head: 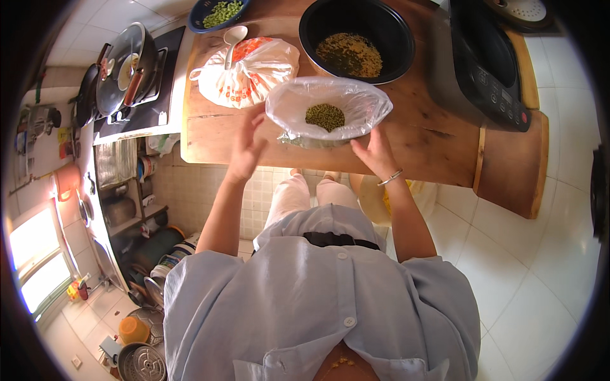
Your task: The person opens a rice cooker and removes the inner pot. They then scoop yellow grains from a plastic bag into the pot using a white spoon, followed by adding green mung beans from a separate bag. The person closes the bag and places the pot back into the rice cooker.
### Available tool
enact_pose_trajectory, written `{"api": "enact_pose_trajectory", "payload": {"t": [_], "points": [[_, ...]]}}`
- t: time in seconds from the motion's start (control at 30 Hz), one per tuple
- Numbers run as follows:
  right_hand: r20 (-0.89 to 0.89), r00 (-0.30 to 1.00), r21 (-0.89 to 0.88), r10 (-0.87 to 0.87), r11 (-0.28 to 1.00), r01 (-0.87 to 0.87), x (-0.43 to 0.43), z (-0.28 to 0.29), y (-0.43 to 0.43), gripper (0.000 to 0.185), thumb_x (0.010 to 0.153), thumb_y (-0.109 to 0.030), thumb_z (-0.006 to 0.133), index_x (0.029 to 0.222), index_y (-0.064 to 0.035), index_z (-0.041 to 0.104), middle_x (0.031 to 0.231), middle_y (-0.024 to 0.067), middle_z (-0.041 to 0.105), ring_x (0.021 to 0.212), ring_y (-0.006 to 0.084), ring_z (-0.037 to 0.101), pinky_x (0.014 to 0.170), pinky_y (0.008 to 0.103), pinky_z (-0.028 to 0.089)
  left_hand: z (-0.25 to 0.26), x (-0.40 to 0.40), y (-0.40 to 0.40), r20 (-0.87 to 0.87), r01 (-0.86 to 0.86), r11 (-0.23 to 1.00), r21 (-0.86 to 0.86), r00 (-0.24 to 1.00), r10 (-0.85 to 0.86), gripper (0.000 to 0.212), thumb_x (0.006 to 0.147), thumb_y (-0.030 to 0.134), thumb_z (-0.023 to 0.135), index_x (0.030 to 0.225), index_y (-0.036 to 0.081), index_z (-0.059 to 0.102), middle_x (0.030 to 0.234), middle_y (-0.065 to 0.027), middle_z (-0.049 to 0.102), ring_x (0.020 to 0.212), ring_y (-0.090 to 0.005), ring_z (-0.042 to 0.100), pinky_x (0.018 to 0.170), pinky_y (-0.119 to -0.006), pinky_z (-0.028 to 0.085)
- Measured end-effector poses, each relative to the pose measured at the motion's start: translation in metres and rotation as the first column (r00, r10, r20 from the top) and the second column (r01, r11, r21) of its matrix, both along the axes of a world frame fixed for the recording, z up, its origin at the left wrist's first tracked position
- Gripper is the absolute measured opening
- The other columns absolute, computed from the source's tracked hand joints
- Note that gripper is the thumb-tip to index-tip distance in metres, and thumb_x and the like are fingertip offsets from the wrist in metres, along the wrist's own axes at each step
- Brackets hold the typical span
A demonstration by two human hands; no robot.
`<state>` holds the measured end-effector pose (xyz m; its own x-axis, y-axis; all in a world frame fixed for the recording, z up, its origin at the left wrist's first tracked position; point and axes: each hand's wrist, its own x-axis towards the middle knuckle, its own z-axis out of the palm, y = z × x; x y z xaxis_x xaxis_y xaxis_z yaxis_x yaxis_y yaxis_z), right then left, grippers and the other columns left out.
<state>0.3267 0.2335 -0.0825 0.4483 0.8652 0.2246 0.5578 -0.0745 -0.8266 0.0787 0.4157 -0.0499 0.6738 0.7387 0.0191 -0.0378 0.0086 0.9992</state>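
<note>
Before me on the wooden table stands a clear plastic bag [286,105], its mouth spread wide, with green mung beans [325,117] at the bottom. My right hand [376,152] touches the bag's right lower side, thumb and fingers apart. To the bag's left, my left hand [249,150] is raised with spread fingers and nothing in it. Behind the bag is a black inner cooking pot [312,26] holding mixed grains and some green beans [350,55]. A tied white plastic bag [267,64] with red print lies at the left, a pale spoon [233,40] on top of it.
A blue basket [194,18] of green beans sits at the table's back left. On the right stands a black rice cooker [495,90] with a button panel. Left of the table, a wok with a glass lid [121,71] is on the gas hob [138,114]. The wooden tabletop [429,157] ends close before me.
</note>
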Motion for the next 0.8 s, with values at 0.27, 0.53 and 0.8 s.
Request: {"api": "enact_pose_trajectory", "payload": {"t": [0.27,0.53,0.8], "points": [[-0.346,0.914,0.086,0.21,0.978,-0.192,-0.02,-0.025,0.062,0.021,0.078,0.0,0.067,0.099,0.0,0.064,0.095,0.011,0.066,0.088,0.0234,0.063,0.078,0.0345,0.05,-0.033,0.085,0.007,-0.382,0.624,0.77,0.137,0.75,-0.54,0.053,0.074,0.006,0.072,0.124,0.006,0.055,0.107,-0.0124,0.063,0.101,-0.0256,0.06,0.088,-0.039,0.047],[-0.229,0.971,0.159,0.076,0.986,-0.04,-0.046,0.013,0.071,0.013,0.082,-0.002,0.066,0.094,-0.003,0.063,0.091,0.0088,0.065,0.085,0.0217,0.061,0.077,0.0345,0.049,0.005,0.088,-0.023,-0.158,0.309,0.848,0.432,0.951,-0.266,0.026,0.085,0.008,0.064,0.111,0.007,0.058,0.096,-0.0111,0.064,0.088,-0.0257,0.062,0.078,-0.036,0.048],[-0.174,0.949,0.127,0.261,0.962,-0.241,-0.034,0.064,0.073,0.043,0.078,-0.014,0.075,0.116,-0.0033,0.059,0.103,0.0099,0.064,0.088,0.0212,0.061,0.085,0.0339,0.049,0.014,0.081,-0.035,0.126,0.285,0.946,-0.154,0.955,-0.267,0.023,0.088,0.009,0.063,0.11,0.002,0.059,0.093,-0.0122,0.064,0.089,-0.0173,0.06,0.079,-0.031,0.048]]}}
